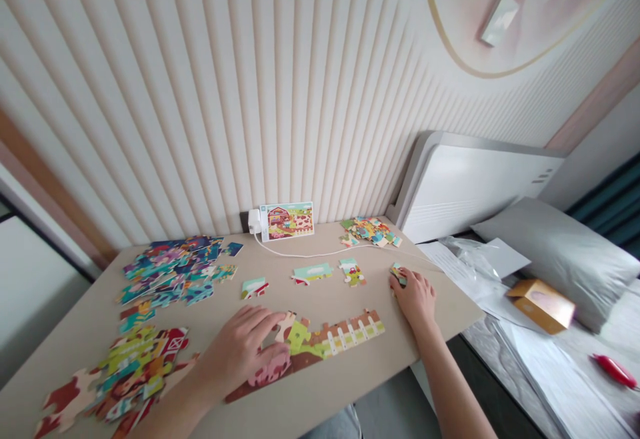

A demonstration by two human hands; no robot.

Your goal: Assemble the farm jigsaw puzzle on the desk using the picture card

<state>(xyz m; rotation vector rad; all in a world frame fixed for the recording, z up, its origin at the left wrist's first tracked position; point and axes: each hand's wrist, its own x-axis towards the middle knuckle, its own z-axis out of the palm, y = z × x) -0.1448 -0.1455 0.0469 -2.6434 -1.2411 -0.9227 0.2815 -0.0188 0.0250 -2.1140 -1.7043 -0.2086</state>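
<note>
The left grip (246,340) is open, the thumb standing apart from the fingers, and it rests on the left end of a joined puzzle strip (345,339). This strip is flat and looks like cardboard, with knobbed upper edges; it runs from under this grip toward the right, showing a pink pig and a white fence. To the left of the left grip lies a loose heap of farm pieces (135,362), overlapping at many angles.

The right grip (416,291), beyond the right end of the strip, has bent fingers over a small puzzle piece (397,271); whether it pinches this piece I cannot tell. Between the two grips, and a little farther, three flat portions lie apart on the smooth beige bench (310,302): a red-and-green corner (255,287), a long pale-blue part (313,272) and a part with a red vehicle (353,272).

Beyond the left grip, to its left, spreads a dark blue heap (175,265). Farther than both grips, a thin white cable (310,255) curves in front of a rectangular picture card (289,221), which leans at the ribbed wall (280,92). Beyond the right grip, to its left, is an orange-toned heap (375,231).
</note>
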